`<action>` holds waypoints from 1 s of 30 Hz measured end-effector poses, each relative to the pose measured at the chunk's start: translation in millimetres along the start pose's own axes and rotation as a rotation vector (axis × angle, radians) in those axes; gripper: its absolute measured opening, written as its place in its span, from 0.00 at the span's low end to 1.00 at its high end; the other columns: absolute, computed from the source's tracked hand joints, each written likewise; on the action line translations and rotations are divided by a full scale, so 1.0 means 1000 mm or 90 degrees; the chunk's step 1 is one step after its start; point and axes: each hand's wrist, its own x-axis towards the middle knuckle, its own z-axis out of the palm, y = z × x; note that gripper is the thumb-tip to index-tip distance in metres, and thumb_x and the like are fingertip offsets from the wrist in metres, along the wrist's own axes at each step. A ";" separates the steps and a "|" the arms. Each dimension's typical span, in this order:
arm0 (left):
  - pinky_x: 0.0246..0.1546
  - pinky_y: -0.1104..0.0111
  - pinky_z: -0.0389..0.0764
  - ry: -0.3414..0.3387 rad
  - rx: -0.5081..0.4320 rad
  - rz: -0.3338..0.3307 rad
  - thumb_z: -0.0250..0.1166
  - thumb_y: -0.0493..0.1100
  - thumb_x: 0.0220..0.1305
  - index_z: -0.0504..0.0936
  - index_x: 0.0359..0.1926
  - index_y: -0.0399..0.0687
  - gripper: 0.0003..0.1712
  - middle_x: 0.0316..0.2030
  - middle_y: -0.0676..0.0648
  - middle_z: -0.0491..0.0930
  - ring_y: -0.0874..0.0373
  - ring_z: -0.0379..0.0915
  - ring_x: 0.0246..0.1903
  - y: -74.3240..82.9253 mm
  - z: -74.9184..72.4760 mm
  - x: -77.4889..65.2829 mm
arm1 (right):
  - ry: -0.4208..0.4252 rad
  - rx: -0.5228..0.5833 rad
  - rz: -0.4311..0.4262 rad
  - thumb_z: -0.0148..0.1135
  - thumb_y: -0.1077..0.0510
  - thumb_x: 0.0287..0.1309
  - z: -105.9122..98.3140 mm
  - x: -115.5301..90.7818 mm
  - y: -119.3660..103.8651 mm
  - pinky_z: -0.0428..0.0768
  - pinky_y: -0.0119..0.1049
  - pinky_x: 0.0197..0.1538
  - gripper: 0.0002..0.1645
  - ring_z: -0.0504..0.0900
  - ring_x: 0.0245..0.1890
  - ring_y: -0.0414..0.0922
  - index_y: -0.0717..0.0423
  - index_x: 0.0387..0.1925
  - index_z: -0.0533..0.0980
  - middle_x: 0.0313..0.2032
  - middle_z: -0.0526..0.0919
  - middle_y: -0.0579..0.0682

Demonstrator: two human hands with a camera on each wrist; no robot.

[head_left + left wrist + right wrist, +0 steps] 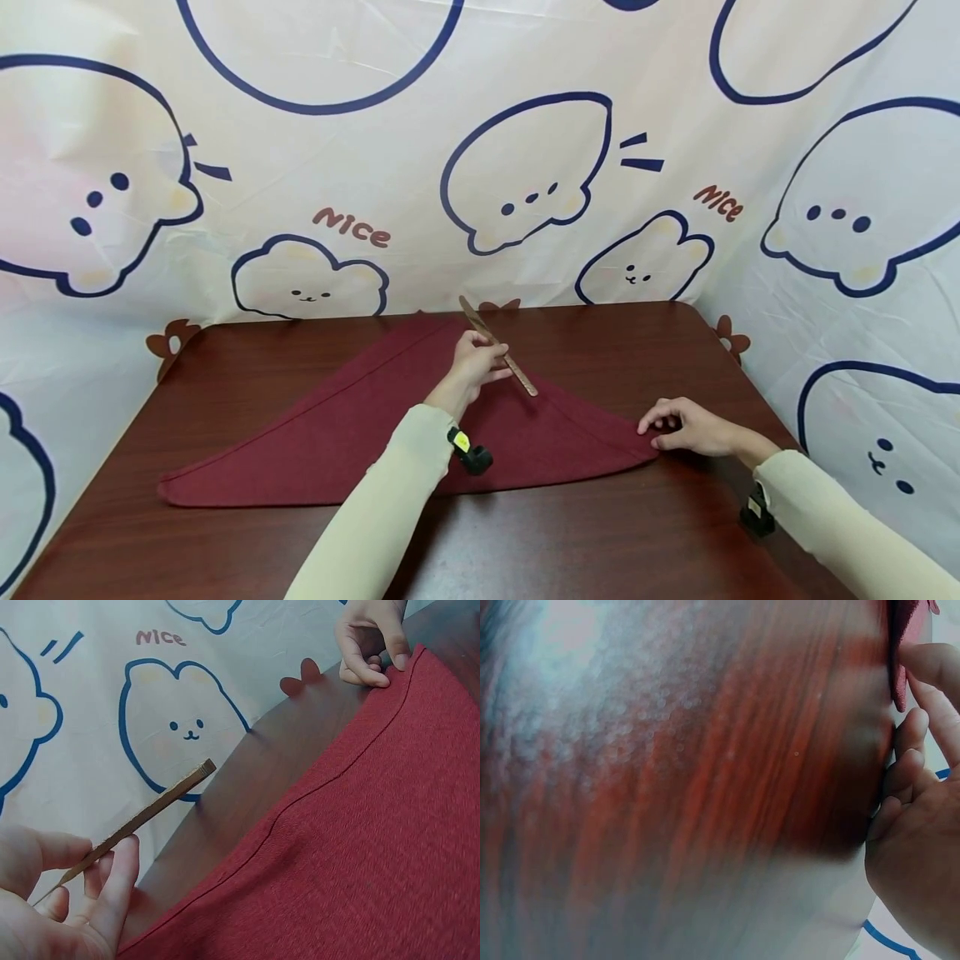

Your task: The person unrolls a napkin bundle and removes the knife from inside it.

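A dark red cloth (315, 450) lies in a broad triangle on the table, a seam running along its far edges. My left hand (474, 364) is raised over its upper part and pinches a thin, flat wooden stick (521, 376) between thumb and fingers. The left wrist view shows the stick (166, 798) slanting up from the fingers, clear of the cloth (375, 817). At the cloth's right corner, my right hand (690, 427) pinches the fabric with thumb and fingers. In the right wrist view only a sliver of cloth (906, 649) shows beside the fingers.
The brown wooden table (555, 546) meets a white printed curtain (420, 183) along its back edge, and the curtain continues at both sides. Each wrist carries a small black camera (474, 460) on a strap.
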 end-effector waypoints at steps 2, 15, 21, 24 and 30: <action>0.29 0.71 0.86 0.006 -0.005 0.000 0.62 0.33 0.70 0.61 0.43 0.46 0.15 0.47 0.42 0.74 0.58 0.76 0.31 -0.002 0.003 0.001 | 0.001 -0.001 -0.001 0.69 0.63 0.59 0.000 0.000 0.000 0.69 0.33 0.36 0.08 0.72 0.34 0.42 0.55 0.42 0.84 0.32 0.77 0.55; 0.38 0.64 0.88 0.005 -0.030 -0.007 0.59 0.33 0.72 0.61 0.44 0.45 0.13 0.43 0.44 0.72 0.56 0.73 0.32 -0.010 0.026 0.007 | 0.002 0.002 -0.001 0.69 0.63 0.60 0.000 -0.001 0.001 0.69 0.33 0.36 0.08 0.71 0.34 0.43 0.54 0.42 0.84 0.32 0.77 0.54; 0.39 0.64 0.88 0.014 -0.040 -0.024 0.59 0.33 0.72 0.62 0.44 0.46 0.12 0.45 0.44 0.72 0.56 0.73 0.33 -0.011 0.037 0.009 | -0.002 0.003 0.004 0.69 0.63 0.60 0.000 -0.001 0.000 0.69 0.33 0.37 0.08 0.71 0.35 0.43 0.54 0.42 0.84 0.33 0.77 0.53; 0.40 0.63 0.88 0.019 -0.052 -0.027 0.59 0.33 0.71 0.62 0.45 0.44 0.12 0.44 0.44 0.71 0.56 0.73 0.33 -0.010 0.043 0.010 | -0.003 0.001 0.008 0.69 0.63 0.60 -0.001 -0.001 0.000 0.69 0.33 0.37 0.08 0.72 0.35 0.42 0.53 0.42 0.85 0.33 0.77 0.53; 0.42 0.61 0.88 0.019 -0.082 -0.035 0.59 0.31 0.70 0.61 0.39 0.47 0.14 0.41 0.45 0.70 0.56 0.72 0.32 -0.009 0.051 0.011 | -0.003 -0.003 0.014 0.69 0.62 0.61 -0.001 -0.001 0.000 0.68 0.33 0.37 0.08 0.72 0.35 0.42 0.52 0.42 0.84 0.33 0.78 0.52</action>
